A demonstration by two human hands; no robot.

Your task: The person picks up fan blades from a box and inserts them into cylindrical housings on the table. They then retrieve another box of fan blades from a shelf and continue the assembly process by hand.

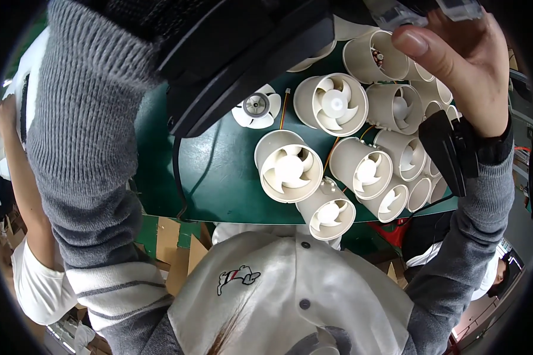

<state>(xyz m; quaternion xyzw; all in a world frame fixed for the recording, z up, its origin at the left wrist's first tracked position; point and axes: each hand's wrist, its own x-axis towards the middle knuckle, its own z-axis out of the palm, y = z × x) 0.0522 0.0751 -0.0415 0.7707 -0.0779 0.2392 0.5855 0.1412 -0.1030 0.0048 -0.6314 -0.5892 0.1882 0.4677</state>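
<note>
At the upper right of the frame, the right hand [475,72] is raised, thumb spread, any hold unclear; the left hand is hidden. Right of centre, fan tubes [290,167] crowd the green table [222,171]; the step looks preparatory, and gripping one calls for lowering a hand.

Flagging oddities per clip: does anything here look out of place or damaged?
One fan lies loose on the table, outside the tubes, whereas the other visible fans sit inside them. No clear damage shows.

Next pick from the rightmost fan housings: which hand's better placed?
Likely the right hand: it shows near those fan housings. The left hand isn't visible; only that arm's sleeve shows.
</note>
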